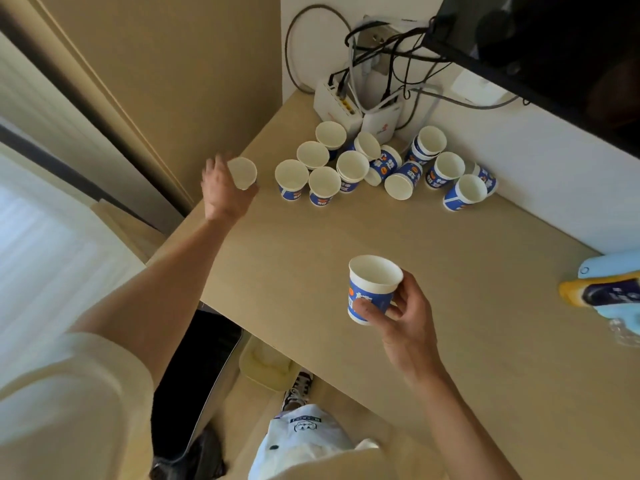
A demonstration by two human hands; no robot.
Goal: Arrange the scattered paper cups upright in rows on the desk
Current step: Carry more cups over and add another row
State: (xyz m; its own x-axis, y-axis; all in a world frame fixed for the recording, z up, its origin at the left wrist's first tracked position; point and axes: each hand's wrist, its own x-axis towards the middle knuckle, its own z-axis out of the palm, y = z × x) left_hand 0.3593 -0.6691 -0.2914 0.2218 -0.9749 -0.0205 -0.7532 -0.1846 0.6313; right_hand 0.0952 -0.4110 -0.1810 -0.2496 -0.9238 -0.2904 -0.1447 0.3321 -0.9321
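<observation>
**A:** What crowds the desk [467,306]?

**B:** Two white routers [341,105] and tangled cables [381,57] fill the far corner, just behind the cups [352,168]. A dark screen [536,46] hangs over the right side. A blue-and-yellow thing [602,292] lies at the right edge.

**A:** And your hands?

**B:** My left hand [221,192] reaches out to the desk's far left edge. It is blurred, with fingers wrapped round the left cup [242,173], mouth up. My right hand [405,313] is nearer me, over the desk's middle. Its thumb and fingers grip the right cup [372,289], which is nearly upright.

**A:** How many cups?

**B:** I count twelve on the desk, though some look nested. Five stand in a cluster at left, three lie tipped in the middle, and four sit by the wall at right. There is one more in each hand.
</observation>
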